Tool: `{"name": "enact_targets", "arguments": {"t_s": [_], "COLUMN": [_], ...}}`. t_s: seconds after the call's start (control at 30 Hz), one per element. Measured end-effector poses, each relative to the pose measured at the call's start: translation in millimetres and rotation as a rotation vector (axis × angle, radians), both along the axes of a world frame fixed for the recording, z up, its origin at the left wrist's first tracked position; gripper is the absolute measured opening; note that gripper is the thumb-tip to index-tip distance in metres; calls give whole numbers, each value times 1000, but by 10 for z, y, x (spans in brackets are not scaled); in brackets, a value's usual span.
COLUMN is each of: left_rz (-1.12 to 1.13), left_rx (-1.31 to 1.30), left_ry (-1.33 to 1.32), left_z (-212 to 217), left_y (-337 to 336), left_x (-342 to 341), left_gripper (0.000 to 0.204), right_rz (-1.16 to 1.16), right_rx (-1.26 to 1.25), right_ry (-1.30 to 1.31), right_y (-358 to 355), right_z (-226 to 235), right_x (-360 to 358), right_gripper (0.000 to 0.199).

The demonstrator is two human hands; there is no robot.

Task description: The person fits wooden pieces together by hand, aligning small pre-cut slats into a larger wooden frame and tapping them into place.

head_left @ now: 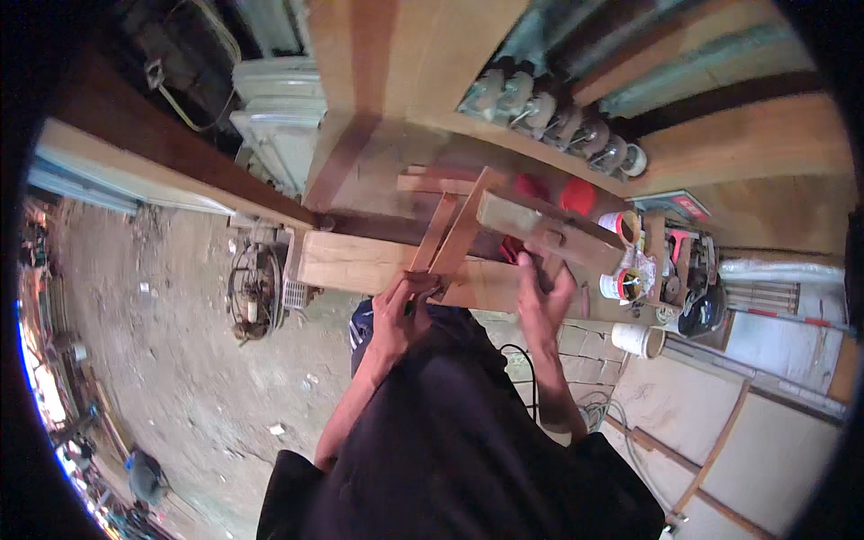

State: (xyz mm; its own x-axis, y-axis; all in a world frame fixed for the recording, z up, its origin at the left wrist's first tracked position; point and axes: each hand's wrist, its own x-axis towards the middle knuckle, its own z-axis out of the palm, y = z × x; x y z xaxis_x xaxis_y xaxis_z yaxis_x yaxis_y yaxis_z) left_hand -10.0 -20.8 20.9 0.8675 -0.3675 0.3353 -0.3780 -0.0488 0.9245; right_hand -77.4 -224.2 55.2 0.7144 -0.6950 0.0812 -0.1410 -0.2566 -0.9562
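- We see our left hand (402,310) closed on the near ends of two thin wood strips (450,236), fingers curled tight w/ something small and dark pinched in there too; can't tell what it is.
- The strips run up and away from the left hand at a slant, side by side, touching or nearly so, over a wide pale plank (360,263).
- Our right hand (543,292) is wrapped around the lower edge of a thick wood block (549,232), fingers pressed on it; the block sits tilted, its left end meeting the top of the strips.
- The plank lies flat across the workbench (396,171), just in front of both hands.
- To the right of the block: two paint cans (621,225) w/ open tops, 1 above the other, plus a white bucket (637,339) lower down.
- Behind the block, 2 red round things (578,194), blurred.
- A row of pale jars (540,112) sits along a shelf at the back.
- Left of the plank, a wire-frame fan (256,290) on the dirt floor (153,342).
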Motion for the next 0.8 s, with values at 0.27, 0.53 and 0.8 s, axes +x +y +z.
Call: {"name": "enact_targets", "arguments": {"t_s": [0.27,0.53,0.8], "left_rz": [40,9,75], "left_rx": [140,155,155], "left_ry": [-101,-169,-204], "left_z": [-80,-55,-29], "left_y": [11,-42,-41], "left_x": [25,-91,-92], "left_gripper": [26,18,19], "right_rz": [-156,-84,-123], "right_rx": [574,552,200], "right_ry": [38,-55,-83], "right_y": [-87,-26,10], "right_z": [-107,-309,-554], "right_x": [681,904,1038], "right_gripper": [36,25,22]}}
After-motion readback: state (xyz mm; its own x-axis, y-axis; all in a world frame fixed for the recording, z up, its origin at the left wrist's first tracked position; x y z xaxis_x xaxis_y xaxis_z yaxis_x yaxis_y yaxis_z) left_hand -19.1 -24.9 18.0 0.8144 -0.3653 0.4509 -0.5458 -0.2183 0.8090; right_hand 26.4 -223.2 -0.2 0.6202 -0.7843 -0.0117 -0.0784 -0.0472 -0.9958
